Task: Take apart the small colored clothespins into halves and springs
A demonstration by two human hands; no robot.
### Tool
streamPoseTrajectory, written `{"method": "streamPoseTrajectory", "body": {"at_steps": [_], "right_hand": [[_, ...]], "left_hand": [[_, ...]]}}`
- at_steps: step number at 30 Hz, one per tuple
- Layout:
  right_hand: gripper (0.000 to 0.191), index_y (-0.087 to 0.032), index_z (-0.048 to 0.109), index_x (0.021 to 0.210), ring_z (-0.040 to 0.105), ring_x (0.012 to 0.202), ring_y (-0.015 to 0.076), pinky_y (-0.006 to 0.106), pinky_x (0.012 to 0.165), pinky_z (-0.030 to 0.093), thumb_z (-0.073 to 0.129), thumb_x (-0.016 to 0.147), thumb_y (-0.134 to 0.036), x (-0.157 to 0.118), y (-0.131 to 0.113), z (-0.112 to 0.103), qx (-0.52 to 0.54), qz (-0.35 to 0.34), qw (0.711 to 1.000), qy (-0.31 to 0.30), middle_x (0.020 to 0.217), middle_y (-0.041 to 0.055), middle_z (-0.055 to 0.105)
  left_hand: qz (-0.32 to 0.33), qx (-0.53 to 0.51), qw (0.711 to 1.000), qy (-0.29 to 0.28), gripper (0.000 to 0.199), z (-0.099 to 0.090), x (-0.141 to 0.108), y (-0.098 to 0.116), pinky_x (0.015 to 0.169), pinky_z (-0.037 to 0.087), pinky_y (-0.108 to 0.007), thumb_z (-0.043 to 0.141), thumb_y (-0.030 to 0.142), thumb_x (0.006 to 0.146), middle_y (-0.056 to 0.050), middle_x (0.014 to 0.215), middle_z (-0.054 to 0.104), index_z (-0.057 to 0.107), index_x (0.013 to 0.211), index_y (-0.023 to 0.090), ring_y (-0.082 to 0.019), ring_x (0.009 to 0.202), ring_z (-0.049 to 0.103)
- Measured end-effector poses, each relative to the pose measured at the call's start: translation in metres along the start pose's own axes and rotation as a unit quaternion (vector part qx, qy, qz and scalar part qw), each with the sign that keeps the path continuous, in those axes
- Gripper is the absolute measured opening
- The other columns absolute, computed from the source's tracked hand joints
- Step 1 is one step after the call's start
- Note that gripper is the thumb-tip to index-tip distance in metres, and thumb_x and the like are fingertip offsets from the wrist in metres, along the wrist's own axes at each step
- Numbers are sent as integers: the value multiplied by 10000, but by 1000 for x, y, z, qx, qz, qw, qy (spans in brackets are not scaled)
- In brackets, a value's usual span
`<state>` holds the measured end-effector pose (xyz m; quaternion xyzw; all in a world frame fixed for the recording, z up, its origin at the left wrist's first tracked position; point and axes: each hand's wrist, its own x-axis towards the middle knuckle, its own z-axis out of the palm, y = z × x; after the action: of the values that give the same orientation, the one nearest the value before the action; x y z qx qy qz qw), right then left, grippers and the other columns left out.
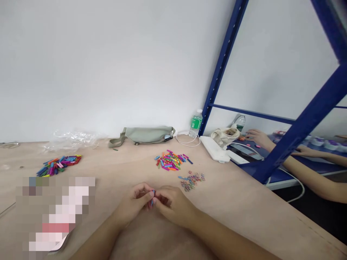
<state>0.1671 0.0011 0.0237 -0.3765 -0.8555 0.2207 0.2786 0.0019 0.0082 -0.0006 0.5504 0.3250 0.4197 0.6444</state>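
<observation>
Between my fingertips, low in the middle of the head view, is a small blue clothespin piece (152, 202), mostly covered by the fingers. My left hand (132, 200) pinches it from one side and my right hand (173, 205) from the other, with the hands touching. Just beyond my right hand lies a small heap of metal clothespin springs (192, 181), with a blue stick at its edge. Behind that is a pile of loose coloured clothespin halves (172, 161). Another pile, of coloured clothespins (57, 164), rests at the far left.
Along the wall are a crumpled plastic bag (73, 140), a grey-green waist bag (149, 135) and a water bottle (196, 123). A white power strip (215, 149) and cable lie right, beside a blue metal frame (282, 144). Beyond it, another person's arms (311, 177) reach over a blue table. A blurred-out object (62, 216) lies left.
</observation>
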Motion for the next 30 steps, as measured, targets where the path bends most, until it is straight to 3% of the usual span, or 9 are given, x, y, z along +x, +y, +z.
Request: {"method": "streamPoseTrajectory", "body": {"at_steps": [7, 16, 23, 30], "right_hand": [[191, -157, 586, 660, 481, 532, 91, 177, 506, 369, 461, 782, -234, 0, 4, 4, 23, 10, 1000, 4, 588, -3, 563], [162, -171, 629, 655, 504, 534, 97, 184, 516, 388, 498, 746, -206, 0, 2, 4, 21, 32, 998, 44, 602, 2, 589], [179, -152, 604, 610, 501, 530, 98, 181, 489, 378, 500, 742, -212, 0, 8, 2, 47, 50, 996, 58, 578, 4, 578], [125, -160, 605, 640, 513, 561, 101, 187, 528, 389, 521, 726, -196, 0, 9, 0, 50, 20, 998, 45, 600, 1, 578]], "left_hand": [[-12, 6, 1000, 0, 257, -3, 1, -2, 567, 371, -234, 594, 370, 681, 6, 590, 560, 611, 813, 150, -104, 540, 474], [-7, -8, 1000, 6, 303, 0, 0, -1, 647, 421, -278, 587, 365, 685, -56, 790, 631, 639, 902, 159, -144, 647, 528], [-6, -28, 999, -37, 480, -3, 0, -4, 728, 416, -306, 708, 197, 567, -45, 825, 622, 587, 1031, 203, -169, 744, 555], [5, -18, 1000, -21, 381, -4, 2, -7, 724, 416, -299, 692, 186, 592, -24, 778, 596, 603, 962, 202, -170, 762, 552]]}}
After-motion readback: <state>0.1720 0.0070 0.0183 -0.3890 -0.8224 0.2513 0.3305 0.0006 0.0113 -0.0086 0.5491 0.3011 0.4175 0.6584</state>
